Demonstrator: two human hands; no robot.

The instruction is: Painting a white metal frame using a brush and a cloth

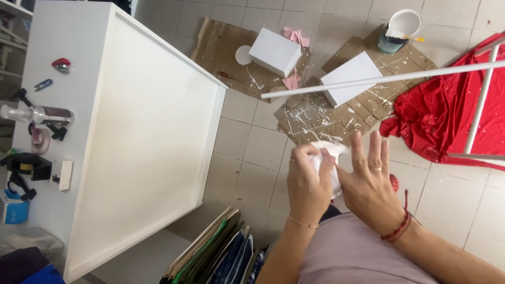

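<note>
- A crumpled white cloth (329,158) was held between the two hands, low in the middle of the view, above the tiled floor (252,152).
- The left hand (309,184) was curled around the cloth, its fingers (300,156) bent and pressed together over the wad.
- The right hand (368,181) was laid flat against the cloth from the other side, its fingers (371,150) straight and slightly spread, nothing being pinched by them.
- A ring was seen on one finger of the right hand, a red cord bracelet (398,227) on the right wrist and a thin bracelet (302,223) on the left wrist.
- A large white panel (152,131) with a raised rim was seen to the left of the hands, well apart from them.
- On the white surface beside the panel, a clear bottle (37,114), a tape dispenser (26,165) and a small red object (61,64) were laid.
- Sheets of paint-spattered cardboard (310,113) were spread on the floor beyond the hands, with two white boxes (274,51) resting on them.
- A paint pot (400,30) with a brush across it was stood at the far edge of the cardboard.
- A long white rod (384,79) was seen crossing above the cardboard, and red fabric (442,113) was heaped at the right.
- Flat folded items (221,257) in green, blue and tan were stacked on edge near the bottom of the view.
</note>
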